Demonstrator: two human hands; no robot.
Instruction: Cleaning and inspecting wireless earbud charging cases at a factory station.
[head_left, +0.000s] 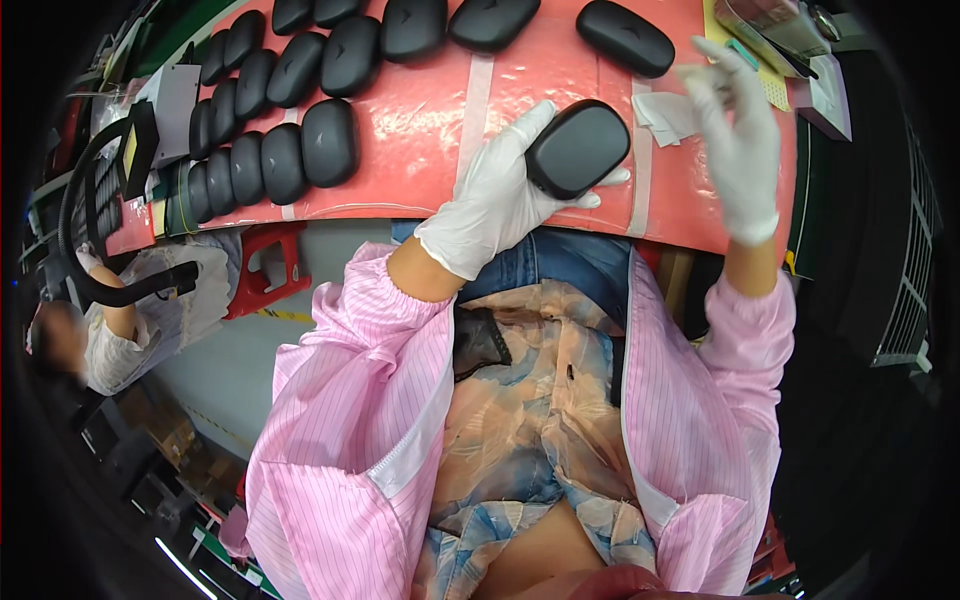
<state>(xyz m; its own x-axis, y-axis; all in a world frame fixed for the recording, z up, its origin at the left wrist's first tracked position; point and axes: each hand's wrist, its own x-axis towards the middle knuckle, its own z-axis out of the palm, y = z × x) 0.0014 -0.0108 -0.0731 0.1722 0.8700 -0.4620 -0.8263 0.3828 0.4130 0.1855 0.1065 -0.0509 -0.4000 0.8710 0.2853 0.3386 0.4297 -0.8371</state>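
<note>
My left hand (497,195), in a white glove, is closed round a smooth black rounded case (578,150) above the near part of the red table. The case's broad face is turned up. My right hand (738,135), also gloved, is raised at the right end of the table, near a white cloth or paper (664,117). Motion smears its fingers, and I cannot make out whether anything is between them. Beyond my hands, a similar black case (626,38) lies alone on the red surface.
Several more black cases (330,142) stand in rows at the left of the red table (412,130). A yellow sheet (774,92) and small boxes (828,98) lie at the far right. A black hose-like arm (72,215) curves at the left, near another person (150,300).
</note>
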